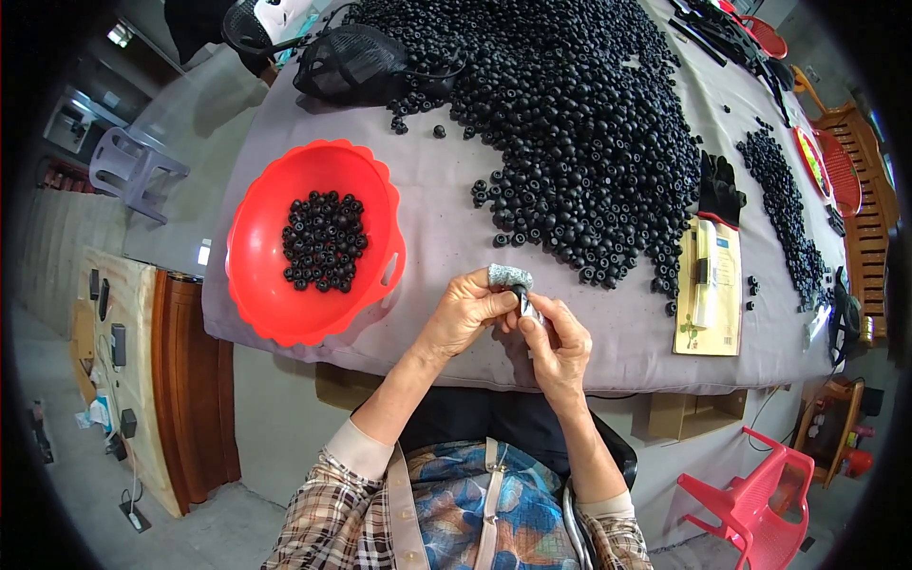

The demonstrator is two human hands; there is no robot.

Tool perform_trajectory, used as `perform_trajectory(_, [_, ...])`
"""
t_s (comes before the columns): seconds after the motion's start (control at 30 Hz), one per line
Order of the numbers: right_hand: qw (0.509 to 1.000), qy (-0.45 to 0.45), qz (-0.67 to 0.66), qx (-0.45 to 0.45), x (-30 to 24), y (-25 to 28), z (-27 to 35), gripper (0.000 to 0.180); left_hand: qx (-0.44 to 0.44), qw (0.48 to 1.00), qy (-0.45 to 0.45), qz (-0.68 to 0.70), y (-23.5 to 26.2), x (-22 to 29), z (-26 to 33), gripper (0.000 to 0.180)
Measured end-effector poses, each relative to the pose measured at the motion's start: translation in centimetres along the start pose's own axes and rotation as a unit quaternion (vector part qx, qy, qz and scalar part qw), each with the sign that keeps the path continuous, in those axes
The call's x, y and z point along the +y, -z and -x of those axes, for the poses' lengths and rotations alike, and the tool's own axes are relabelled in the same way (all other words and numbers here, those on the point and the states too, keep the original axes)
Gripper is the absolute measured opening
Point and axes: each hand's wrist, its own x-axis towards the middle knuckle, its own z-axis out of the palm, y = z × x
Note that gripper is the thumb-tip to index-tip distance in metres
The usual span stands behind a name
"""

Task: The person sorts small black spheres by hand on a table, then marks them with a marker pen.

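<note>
Close to the table's near edge, my two hands meet at the fingertips. My left hand [464,312] is closed, pinching a small black round part [518,290] between thumb and index finger. A grey knitted cover [510,276] wraps the tip of that index finger. My right hand [559,344] is closed on a small shiny tool [526,306] with a pale and dark surface, held against the part; its exact kind is too small to tell. Beyond my hands spreads a big heap of black round parts [570,142] with holes. To the left, a red scalloped basin [261,256] holds several similar parts.
A black mesh bag [350,66] lies at the far left of the cloth-covered table [437,214]. Right of the heap are a black glove [720,190], a yellow envelope [724,328] and a smaller heap [784,214]. A pink chair [760,494] stands at lower right.
</note>
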Motion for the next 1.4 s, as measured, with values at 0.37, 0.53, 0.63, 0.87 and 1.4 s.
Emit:
perform_trajectory(0.37, [0.999, -0.039, -0.012, -0.014, -0.8, 0.3, 0.3, 0.024, 0.004, 0.999, 0.007, -0.041, -0.1, -0.1, 0.1, 0.012])
perform_trajectory(0.53, [0.999, -0.04, -0.008, -0.012, -0.6, 0.5, 0.4, 0.024, 0.017, 0.999, 0.01, -0.044, -0.3, 0.0, 0.3, 0.013])
perform_trajectory(0.63, [0.998, -0.052, 0.014, -0.014, -0.5, 0.6, 0.4, 0.023, 0.012, 0.998, 0.01, -0.059, -0.3, 0.0, 0.4, 0.013])
perform_trajectory(0.87, [0.998, -0.062, 0.017, -0.02, -0.4, 0.7, 0.2, 0.022, 0.025, 0.995, -0.007, -0.096, -0.1, -0.3, 0.4, 0.012])
perform_trajectory(1.4, [0.994, -0.107, -0.015, -0.03, -1.2, 0.4, -0.2, 0.017, 0.024, 0.992, -0.009, -0.123, 0.2, -0.4, 0.3, 0.012])
